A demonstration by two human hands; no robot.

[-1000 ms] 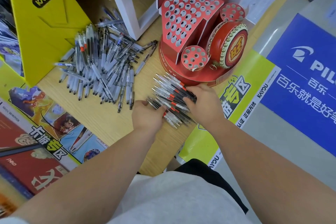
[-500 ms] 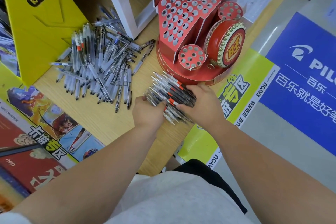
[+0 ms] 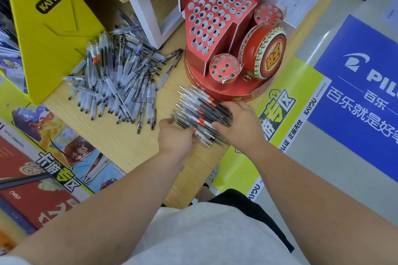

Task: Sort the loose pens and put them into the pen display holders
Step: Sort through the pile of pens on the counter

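Clear red-banded pens (image 3: 199, 111) bundled parallel between left hand (image 3: 175, 137), right hand (image 3: 240, 125).

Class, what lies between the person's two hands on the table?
Head view: a bundle of orange-banded pens lies on the table between the left hand and right hand, both holding it.

Both bare forearms extend forward and converge; the left hand (image 3: 176, 135) is set knuckles-up, fingers curled against the near-left side of a bundle of clear plastic pens with orange bands (image 3: 197, 106). The right hand (image 3: 239, 127) lies palm-down; its fingers curl over the bundle's right side.
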